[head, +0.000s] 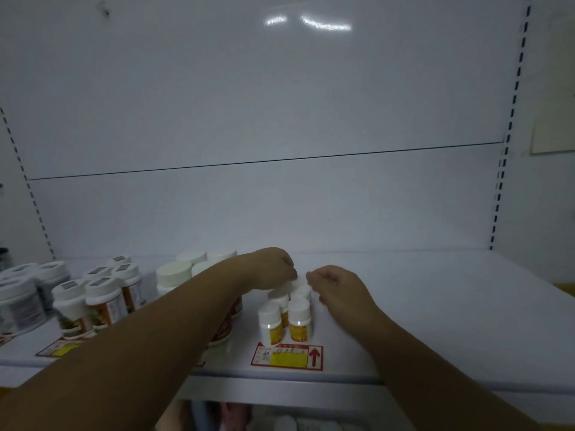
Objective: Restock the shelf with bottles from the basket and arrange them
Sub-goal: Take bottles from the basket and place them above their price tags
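Several small white-capped bottles with yellow labels (pixel 300 320) stand in a tight cluster on the white shelf (pixel 435 321), just behind a red and yellow price label (pixel 286 356). My left hand (pixel 273 270) reaches over the back of the cluster, its curled fingers pinching the cap of a rear small bottle (pixel 295 284). From the right, my right hand (pixel 337 286) meets it, thumb and curled fingers closing on the same rear bottles. The rear bottles are largely hidden by the front ones and my hands. The basket is not clearly in view.
Larger white-lidded jars (pixel 174 273) stand left of the cluster, partly behind my left forearm. Further left are orange-labelled bottles (pixel 102 301) and grey-labelled tubs (pixel 18 301). The shelf's right half is bare. Below the shelf edge, dim white items (pixel 311 426) show.
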Motion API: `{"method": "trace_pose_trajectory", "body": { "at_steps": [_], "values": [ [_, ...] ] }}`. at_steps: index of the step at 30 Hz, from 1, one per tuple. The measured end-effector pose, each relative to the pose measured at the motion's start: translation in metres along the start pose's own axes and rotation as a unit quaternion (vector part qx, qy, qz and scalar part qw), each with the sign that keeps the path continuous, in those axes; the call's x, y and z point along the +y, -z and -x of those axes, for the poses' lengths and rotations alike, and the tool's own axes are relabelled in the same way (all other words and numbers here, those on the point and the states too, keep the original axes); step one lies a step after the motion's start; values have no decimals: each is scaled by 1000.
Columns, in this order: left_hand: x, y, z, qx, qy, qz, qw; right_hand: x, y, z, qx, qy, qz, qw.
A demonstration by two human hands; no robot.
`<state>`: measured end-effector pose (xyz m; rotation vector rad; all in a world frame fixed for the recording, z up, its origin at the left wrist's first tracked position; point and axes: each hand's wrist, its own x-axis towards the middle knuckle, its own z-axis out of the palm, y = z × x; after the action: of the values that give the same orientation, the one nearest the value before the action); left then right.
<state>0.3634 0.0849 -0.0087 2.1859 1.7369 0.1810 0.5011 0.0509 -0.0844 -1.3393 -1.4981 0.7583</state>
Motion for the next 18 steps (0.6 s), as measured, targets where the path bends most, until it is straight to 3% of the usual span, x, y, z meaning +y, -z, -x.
{"method": "trace_pose_trajectory", "body": {
  "at_steps": [2, 3, 5, 8, 11, 14, 16, 18],
  "values": [
    [1, 4, 5, 40, -37, -75, 996, -3, 4, -1, 29, 21, 93, 995],
    [3, 8, 9, 55, -54, -106, 991, -5, 9, -4, 20, 41, 191, 980],
    [7, 20, 20, 86, -89, -164, 979, -13, 26, -11, -11, 82, 417, 905],
    [10, 37, 35, 121, -116, -245, 955, -35, 52, -11, -17, 103, 556, 825],
    [10, 40, 53, 114, -127, -250, 953, -53, 53, 15, -19, 163, 565, 808],
    [5, 28, 84, 141, -195, -156, 958, -58, 39, 59, -7, 176, 500, 848],
    [-1, 14, 110, 170, -244, -96, 950, -55, 32, 90, 50, 207, 457, 864],
    [-12, -6, 137, 193, -285, -76, 936, -49, 21, 124, 95, 297, 434, 845]
  ]
}}
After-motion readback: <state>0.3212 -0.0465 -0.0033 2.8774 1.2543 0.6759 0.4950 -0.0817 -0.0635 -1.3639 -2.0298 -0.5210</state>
